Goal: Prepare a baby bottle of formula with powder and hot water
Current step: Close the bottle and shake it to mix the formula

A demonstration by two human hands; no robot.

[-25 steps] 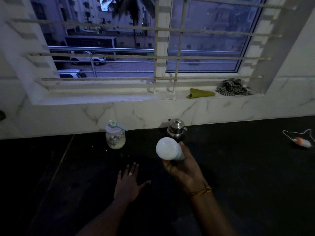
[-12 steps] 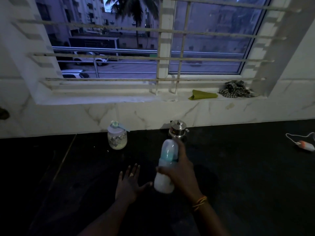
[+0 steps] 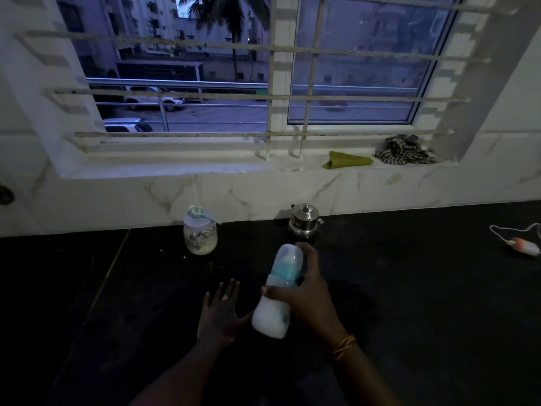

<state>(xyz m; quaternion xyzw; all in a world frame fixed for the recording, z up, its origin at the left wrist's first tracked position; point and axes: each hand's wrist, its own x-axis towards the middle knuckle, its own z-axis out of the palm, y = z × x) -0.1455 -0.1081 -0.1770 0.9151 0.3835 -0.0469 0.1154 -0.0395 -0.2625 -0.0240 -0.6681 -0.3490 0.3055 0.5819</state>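
Note:
A capped baby bottle [image 3: 276,291] with a teal collar and milky white contents stands nearly upright, its cap leaning slightly away from me. My right hand [image 3: 307,291] is wrapped around its middle and holds it just above the dark counter [image 3: 409,303]. To the bottle's left, my left hand [image 3: 222,315] lies flat on the counter with its fingers spread and nothing in it. A clear powder jar [image 3: 200,234] with a scoop on its lid stands by the back wall. A small steel kettle [image 3: 304,222] sits behind the bottle.
A white sill [image 3: 205,165] under a barred window carries a green cloth [image 3: 347,160] and a striped rag [image 3: 405,150]. A small white and orange device [image 3: 524,246] with a cord lies at the counter's far right.
One second ago my right hand held the bottle tipped with its base towards me. It has turned the bottle upright and lowered it. My left hand has stayed flat.

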